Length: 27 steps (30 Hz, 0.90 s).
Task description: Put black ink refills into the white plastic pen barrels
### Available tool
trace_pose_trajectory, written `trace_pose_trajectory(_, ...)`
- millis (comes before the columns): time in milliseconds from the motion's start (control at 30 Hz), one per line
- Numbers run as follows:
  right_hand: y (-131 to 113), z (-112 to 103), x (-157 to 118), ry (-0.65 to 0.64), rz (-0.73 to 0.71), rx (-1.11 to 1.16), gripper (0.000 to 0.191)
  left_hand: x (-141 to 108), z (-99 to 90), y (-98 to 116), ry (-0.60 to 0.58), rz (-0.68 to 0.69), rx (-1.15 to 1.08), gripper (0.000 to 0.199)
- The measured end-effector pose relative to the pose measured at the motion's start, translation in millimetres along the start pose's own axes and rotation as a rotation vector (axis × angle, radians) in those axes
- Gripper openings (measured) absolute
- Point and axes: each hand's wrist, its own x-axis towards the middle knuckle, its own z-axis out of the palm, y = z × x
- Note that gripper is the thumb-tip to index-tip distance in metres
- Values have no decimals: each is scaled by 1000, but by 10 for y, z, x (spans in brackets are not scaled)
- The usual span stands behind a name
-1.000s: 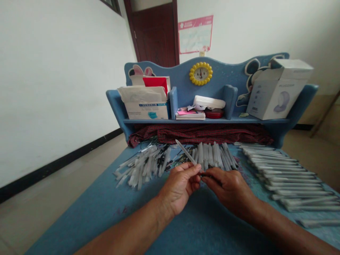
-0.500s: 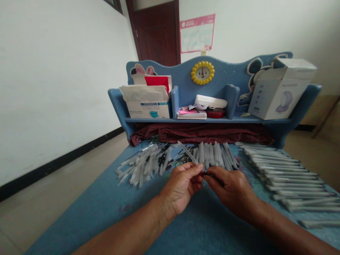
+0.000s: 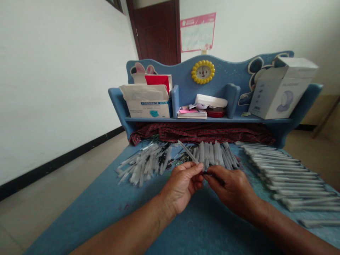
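Observation:
My left hand [image 3: 183,182] pinches a translucent pen barrel [image 3: 188,152] between thumb and fingers, its far end slanting up and left. Close against it, my right hand [image 3: 230,184] is closed on a small black part [image 3: 205,172] at the barrel's near end; the fingers cover most of that part. Just beyond my hands lies a row of clear pen barrels [image 3: 211,153]. A looser pile of translucent barrels [image 3: 148,163] with black pieces among them spreads to the left. On the right, many pens [image 3: 289,177] lie side by side in a long stack.
The blue table [image 3: 111,219] carries a blue shelf [image 3: 202,120] at its back, with a mask box [image 3: 148,109], papers [image 3: 191,114], a red round tin [image 3: 215,113] and a white carton [image 3: 278,92]. Folded checked cloth [image 3: 202,132] lies under the shelf.
The view has shifted very slightly. Both hands keep the same hold on the barrel and the black part, almost unmoved.

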Motion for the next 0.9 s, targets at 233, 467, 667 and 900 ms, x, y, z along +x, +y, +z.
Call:
trace_pose_trajectory(233, 13, 5, -4, -2, -40, -31, 15, -1, -7, -12, -22, -11, 34, 10)
trace_pose_trajectory(467, 15, 3, 0, 12, -77, -95, 17, -11, 11, -9, -12, -8, 35, 10)
trace_pose_trajectory(667, 12, 19, -5, -15, -2, -34, 17, -16, 20, 5, -14, -8, 25, 12)
trace_pose_trajectory(900, 23, 49, -23, -50, 87, 27, 19, -2, 3, -19, -23, 23, 21, 11)
